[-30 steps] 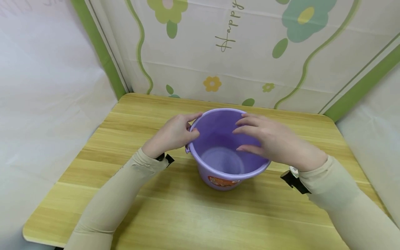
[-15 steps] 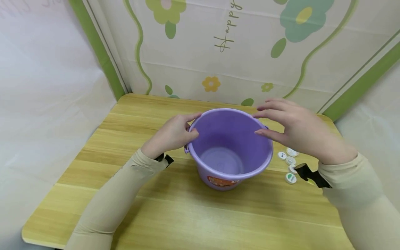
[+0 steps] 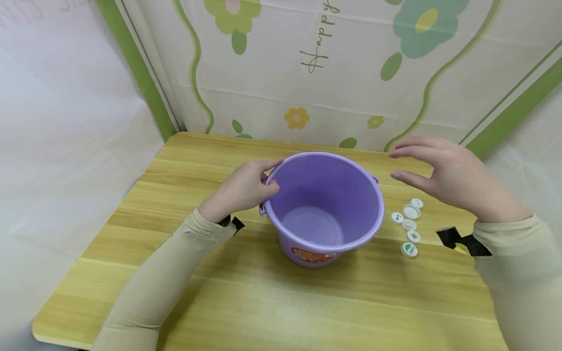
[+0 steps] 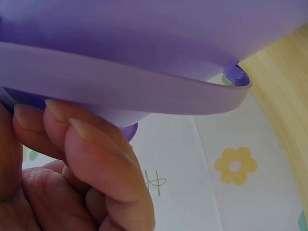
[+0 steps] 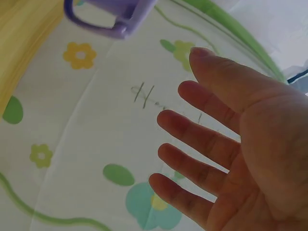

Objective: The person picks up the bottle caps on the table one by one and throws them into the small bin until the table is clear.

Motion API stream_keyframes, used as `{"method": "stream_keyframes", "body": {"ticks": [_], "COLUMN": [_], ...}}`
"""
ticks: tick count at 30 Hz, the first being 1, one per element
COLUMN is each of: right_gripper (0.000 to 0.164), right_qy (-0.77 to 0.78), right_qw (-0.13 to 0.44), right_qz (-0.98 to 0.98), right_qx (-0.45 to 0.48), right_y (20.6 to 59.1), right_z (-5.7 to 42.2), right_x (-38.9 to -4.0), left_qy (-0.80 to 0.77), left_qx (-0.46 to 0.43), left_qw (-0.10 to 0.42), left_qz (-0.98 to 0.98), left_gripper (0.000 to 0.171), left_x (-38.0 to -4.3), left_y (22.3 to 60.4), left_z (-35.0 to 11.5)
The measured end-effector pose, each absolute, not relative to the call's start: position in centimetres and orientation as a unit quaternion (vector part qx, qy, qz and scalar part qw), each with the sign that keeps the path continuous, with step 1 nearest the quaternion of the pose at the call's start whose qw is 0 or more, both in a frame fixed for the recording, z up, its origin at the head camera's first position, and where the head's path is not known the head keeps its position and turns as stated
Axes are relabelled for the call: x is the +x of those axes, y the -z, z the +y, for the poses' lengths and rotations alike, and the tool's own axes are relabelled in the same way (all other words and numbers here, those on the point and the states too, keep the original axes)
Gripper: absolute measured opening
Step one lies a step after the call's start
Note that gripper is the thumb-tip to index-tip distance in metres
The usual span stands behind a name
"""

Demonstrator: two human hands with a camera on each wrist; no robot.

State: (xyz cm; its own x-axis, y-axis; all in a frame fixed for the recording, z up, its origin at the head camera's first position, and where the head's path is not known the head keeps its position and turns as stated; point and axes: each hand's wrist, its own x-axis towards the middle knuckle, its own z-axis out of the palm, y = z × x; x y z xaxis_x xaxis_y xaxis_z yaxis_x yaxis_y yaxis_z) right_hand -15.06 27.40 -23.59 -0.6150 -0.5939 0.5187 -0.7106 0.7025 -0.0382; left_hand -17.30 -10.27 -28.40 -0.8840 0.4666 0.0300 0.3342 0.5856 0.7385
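Note:
A purple bucket (image 3: 307, 224) with an orange label stands upright on the table, its inside bare down to the base. My left hand (image 3: 243, 187) grips the left side of its rim, thumb inside and fingers outside; in the left wrist view the curled fingers (image 4: 98, 159) lie by the bucket's handle (image 4: 144, 89). To the right of the bucket, my right hand (image 3: 454, 175) is in the air with fingers apart and nothing in them. The right wrist view shows that hand's spread fingers (image 5: 202, 134). Several round white caps (image 3: 410, 250) lie on the table below it.
The wooden table (image 3: 263, 302) has rounded corners. White fabric (image 3: 272, 68) printed with flowers and green lines stands behind it, and plain pale sheets flank both sides. Something yellow (image 3: 462, 248) shows partly behind the right wrist's black strap.
My right hand has come out from over the bucket's opening and moved right, past the rim. The white caps it covered have come into view. The left hand and bucket stay put.

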Motion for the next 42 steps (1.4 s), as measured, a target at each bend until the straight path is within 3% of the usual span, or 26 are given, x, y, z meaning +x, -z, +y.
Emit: {"method": "stream_keyframes", "body": {"ticks": [4, 14, 24, 28, 36, 42], "right_gripper": [0.042, 0.035, 0.058, 0.06, 0.048, 0.055], "right_qy": [-0.122, -0.149, -0.163, -0.18, -0.195, -0.193], "right_qw": [0.226, 0.093, -0.059, -0.07, -0.053, -0.083], "right_qz": [-0.909, -0.965, -0.981, -0.977, -0.974, -0.974], "right_qx": [0.329, 0.196, 0.092, 0.089, 0.098, 0.085], "right_y": [24.4, 26.3, 30.4, 33.4, 36.7, 37.8], "right_z": [29.1, 33.8, 38.8, 40.9, 42.6, 42.5], "right_x": [-15.5, -16.6, -18.7, -19.1, -18.7, -18.5], "left_qy": [-0.391, -0.394, -0.398, -0.402, -0.399, -0.392], "left_qx": [0.224, 0.222, 0.221, 0.222, 0.225, 0.224], "left_qw": [0.082, 0.087, 0.087, 0.093, 0.083, 0.076], "left_qz": [0.889, 0.888, 0.886, 0.884, 0.885, 0.889], "left_gripper": [0.064, 0.064, 0.064, 0.064, 0.064, 0.064], "left_x": [-17.3, -17.2, -17.3, -17.3, -17.3, -17.3], "left_y": [28.3, 28.4, 28.6, 28.6, 28.6, 28.5], "left_z": [-10.3, -10.2, -10.3, -10.2, -10.2, -10.1]}}
